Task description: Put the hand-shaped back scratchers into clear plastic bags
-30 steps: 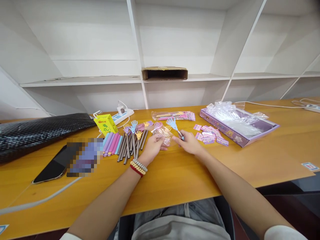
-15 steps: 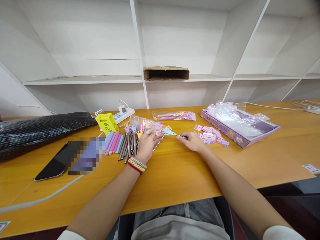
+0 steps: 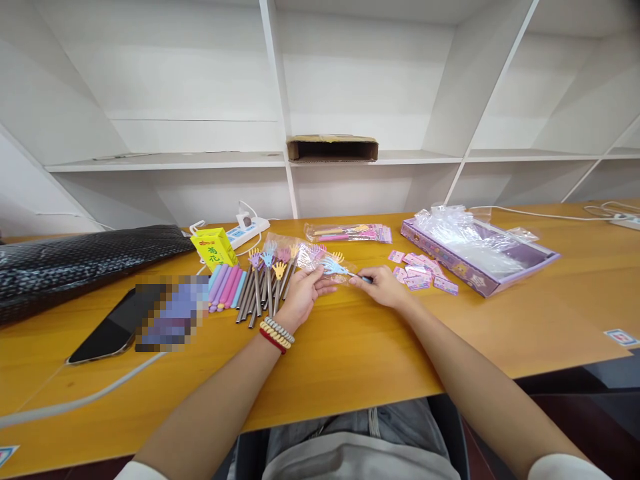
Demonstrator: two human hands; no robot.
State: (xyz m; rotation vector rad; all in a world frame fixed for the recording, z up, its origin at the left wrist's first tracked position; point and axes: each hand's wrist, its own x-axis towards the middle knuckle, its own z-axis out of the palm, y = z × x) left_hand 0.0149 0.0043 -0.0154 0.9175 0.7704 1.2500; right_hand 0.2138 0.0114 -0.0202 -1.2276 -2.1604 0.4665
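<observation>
My left hand (image 3: pixel 303 293) is closed on a clear plastic bag (image 3: pixel 304 256) near the middle of the table. A light blue hand-shaped piece (image 3: pixel 334 267) on a thin metal rod lies at the bag's mouth, beside my left fingertips. My right hand (image 3: pixel 381 285) grips the dark handle end of that rod. Left of my left hand lie several metal tubes (image 3: pixel 246 300) and hand-shaped heads in purple, blue and yellow (image 3: pixel 279 269). Pink and purple handles (image 3: pixel 227 287) lie beside the tubes.
Filled packets (image 3: pixel 350 233) lie behind my hands. Small pink cards (image 3: pixel 420 270) and a purple box (image 3: pixel 485 285) with clear bags are on the right. A yellow box (image 3: pixel 215 247), power strip (image 3: pixel 250 231) and black phone (image 3: pixel 107 327) are on the left.
The blue piece has shifted slightly left, and its fingers now overlap the clear bag. My left hand has moved a little right and down along the bag; my right hand has moved slightly left.
</observation>
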